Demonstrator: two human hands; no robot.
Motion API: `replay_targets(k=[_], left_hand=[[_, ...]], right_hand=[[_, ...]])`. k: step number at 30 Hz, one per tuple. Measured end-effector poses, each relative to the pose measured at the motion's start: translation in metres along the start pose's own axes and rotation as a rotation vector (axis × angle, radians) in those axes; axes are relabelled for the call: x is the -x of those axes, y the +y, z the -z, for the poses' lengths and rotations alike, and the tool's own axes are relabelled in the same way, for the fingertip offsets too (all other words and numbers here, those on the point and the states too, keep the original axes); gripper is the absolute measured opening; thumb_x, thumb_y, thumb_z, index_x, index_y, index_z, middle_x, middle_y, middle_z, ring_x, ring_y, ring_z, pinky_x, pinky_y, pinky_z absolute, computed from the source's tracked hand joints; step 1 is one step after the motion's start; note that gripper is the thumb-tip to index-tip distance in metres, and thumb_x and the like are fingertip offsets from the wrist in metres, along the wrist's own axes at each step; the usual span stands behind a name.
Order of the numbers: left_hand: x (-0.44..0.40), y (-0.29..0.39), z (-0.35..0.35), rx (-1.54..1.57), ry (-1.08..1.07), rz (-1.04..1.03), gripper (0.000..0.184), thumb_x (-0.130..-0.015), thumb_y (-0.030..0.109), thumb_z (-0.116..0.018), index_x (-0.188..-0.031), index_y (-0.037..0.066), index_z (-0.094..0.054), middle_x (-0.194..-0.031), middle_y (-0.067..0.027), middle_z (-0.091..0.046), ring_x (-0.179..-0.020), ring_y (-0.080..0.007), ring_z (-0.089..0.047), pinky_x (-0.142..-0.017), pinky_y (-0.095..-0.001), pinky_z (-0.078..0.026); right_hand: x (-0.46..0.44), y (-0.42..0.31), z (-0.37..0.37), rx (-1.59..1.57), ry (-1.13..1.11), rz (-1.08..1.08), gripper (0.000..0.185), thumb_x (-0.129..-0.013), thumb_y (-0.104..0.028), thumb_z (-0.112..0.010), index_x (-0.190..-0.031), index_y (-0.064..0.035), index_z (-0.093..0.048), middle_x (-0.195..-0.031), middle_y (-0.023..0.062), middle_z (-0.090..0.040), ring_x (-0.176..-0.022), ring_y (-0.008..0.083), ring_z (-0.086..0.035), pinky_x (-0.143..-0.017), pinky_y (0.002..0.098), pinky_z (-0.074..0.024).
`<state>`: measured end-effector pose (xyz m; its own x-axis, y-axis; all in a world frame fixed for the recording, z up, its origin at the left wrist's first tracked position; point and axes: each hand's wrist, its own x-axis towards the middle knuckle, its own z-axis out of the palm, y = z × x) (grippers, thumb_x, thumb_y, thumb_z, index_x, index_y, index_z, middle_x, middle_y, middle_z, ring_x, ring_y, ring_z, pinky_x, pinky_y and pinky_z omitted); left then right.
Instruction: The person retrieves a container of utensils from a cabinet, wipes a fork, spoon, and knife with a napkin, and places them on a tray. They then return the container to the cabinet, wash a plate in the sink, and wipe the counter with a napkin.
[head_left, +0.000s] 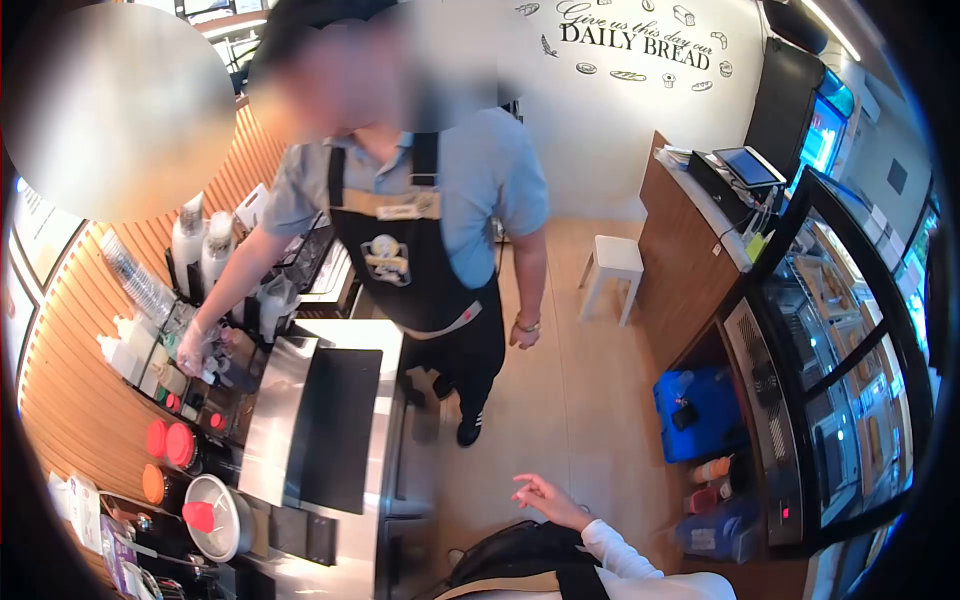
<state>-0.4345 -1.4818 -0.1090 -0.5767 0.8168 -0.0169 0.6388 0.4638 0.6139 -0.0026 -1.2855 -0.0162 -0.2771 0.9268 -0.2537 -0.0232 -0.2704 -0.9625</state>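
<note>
My right hand (548,500) is held out over the floor in front of my apron (530,553), below the middle of the view. Its fingers are apart, the index finger points left, and nothing is in it. My left hand does not show. Across the steel counter (385,420), a co-worker in a blue shirt and black apron (405,250) stands facing this way. One gloved hand of the co-worker (192,350) reaches among bottles and containers (165,370) at the wall; the other hand (524,333) hangs down, apart from mine.
Red-lidded jars (181,445) and a metal bowl (218,520) stand at the lower left. A white stool (612,262) is behind the co-worker. At the right are a blue crate (700,418), a glass display case (850,400) and a wooden counter (685,260).
</note>
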Motion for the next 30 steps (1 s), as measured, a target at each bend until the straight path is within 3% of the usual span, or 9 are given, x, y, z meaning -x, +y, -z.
replay_targets(k=[2,3,4,6,9,11,15,20,30], left_hand=[[-0.022,0.049,-0.062,0.298,-0.103,0.135,0.024,-0.078,0.029,-0.066,-0.087,0.006,-0.066,-0.081,-0.0147,-0.065,-0.070,-0.0259,-0.059,-0.068,-0.0385,-0.049],[-0.038,0.121,-0.091,0.631,-0.186,0.176,0.017,-0.080,0.009,-0.062,-0.066,0.002,-0.058,-0.071,-0.0072,-0.058,-0.066,-0.0154,-0.056,-0.058,-0.0289,-0.045],[-0.037,0.222,-0.105,0.835,-0.262,0.111,0.011,-0.083,0.006,-0.059,-0.072,0.003,-0.061,-0.077,-0.0029,-0.059,-0.071,-0.0097,-0.054,-0.063,-0.0225,-0.045],[-0.039,0.356,-0.153,1.370,-0.692,0.235,0.017,-0.085,0.002,-0.053,-0.102,0.001,-0.055,-0.095,-0.0068,-0.057,-0.088,-0.0156,-0.056,-0.079,-0.0285,-0.045],[-0.038,0.509,-0.222,1.901,-1.270,0.244,0.033,-0.081,0.012,-0.063,-0.110,0.003,-0.051,-0.106,-0.0079,-0.058,-0.102,-0.0223,-0.055,-0.095,-0.0362,-0.041],[-0.034,0.589,-0.240,1.878,-1.467,0.479,0.034,-0.080,0.015,-0.064,-0.111,0.006,-0.052,-0.108,-0.0078,-0.058,-0.103,-0.0230,-0.055,-0.092,-0.0354,-0.043],[-0.044,0.691,-0.280,1.848,-1.770,0.359,0.030,-0.081,0.016,-0.063,-0.108,0.007,-0.054,-0.104,-0.0065,-0.060,-0.099,-0.0202,-0.056,-0.085,-0.0333,-0.046],[-0.097,0.780,-0.350,1.715,-1.623,0.205,0.032,-0.082,0.020,-0.064,-0.111,0.010,-0.054,-0.105,-0.0030,-0.060,-0.096,-0.0153,-0.057,-0.082,-0.0290,-0.045],[-0.211,0.965,-0.502,1.390,-1.350,-0.015,0.023,-0.089,0.013,-0.054,-0.112,0.008,-0.053,-0.103,-0.0011,-0.059,-0.095,-0.0095,-0.055,-0.079,-0.0243,-0.046]], right_hand=[[0.005,0.002,0.049,-0.022,0.035,-0.002,0.035,-0.092,-0.019,-0.049,-0.122,-0.0028,-0.042,-0.095,0.0058,-0.057,-0.086,0.0109,-0.054,-0.080,0.0252,-0.0428],[0.009,0.003,0.077,-0.035,0.059,0.008,0.035,-0.092,-0.018,-0.050,-0.122,-0.0025,-0.042,-0.095,0.0056,-0.057,-0.086,0.0110,-0.055,-0.080,0.0253,-0.0429],[0.014,0.004,0.106,-0.049,0.080,0.013,0.035,-0.092,-0.018,-0.050,-0.122,-0.0022,-0.043,-0.095,0.0053,-0.057,-0.087,0.0111,-0.055,-0.081,0.0254,-0.0430],[0.015,-0.008,0.165,-0.045,0.148,0.073,0.033,-0.092,-0.017,-0.050,-0.121,-0.0025,-0.044,-0.097,0.0072,-0.059,-0.087,0.0120,-0.056,-0.081,0.0267,-0.0441],[-0.003,-0.062,0.236,-0.038,0.270,0.178,0.032,-0.090,-0.016,-0.053,-0.119,-0.0020,-0.047,-0.096,0.0049,-0.058,-0.085,0.0114,-0.055,-0.080,0.0250,-0.0440],[-0.015,-0.120,0.272,0.057,0.326,0.235,0.029,-0.089,-0.013,-0.055,-0.115,-0.0013,-0.051,-0.096,0.0050,-0.057,-0.087,0.0110,-0.055,-0.080,0.0252,-0.0442],[-0.062,-0.202,0.321,-0.122,0.273,0.417,0.028,-0.085,-0.006,-0.058,-0.112,0.0011,-0.054,-0.095,0.0044,-0.056,-0.088,0.0113,-0.055,-0.080,0.0257,-0.0441],[-0.159,-0.229,0.390,0.028,0.274,0.583,0.036,-0.078,0.005,-0.062,-0.113,0.0025,-0.055,-0.095,0.0041,-0.055,-0.089,0.0114,-0.055,-0.081,0.0242,-0.0437],[-0.367,-0.286,0.538,-0.197,0.723,0.668,0.027,-0.076,0.006,-0.065,-0.100,0.0012,-0.056,-0.083,0.0068,-0.062,-0.075,0.0123,-0.060,-0.071,0.0228,-0.0489]])
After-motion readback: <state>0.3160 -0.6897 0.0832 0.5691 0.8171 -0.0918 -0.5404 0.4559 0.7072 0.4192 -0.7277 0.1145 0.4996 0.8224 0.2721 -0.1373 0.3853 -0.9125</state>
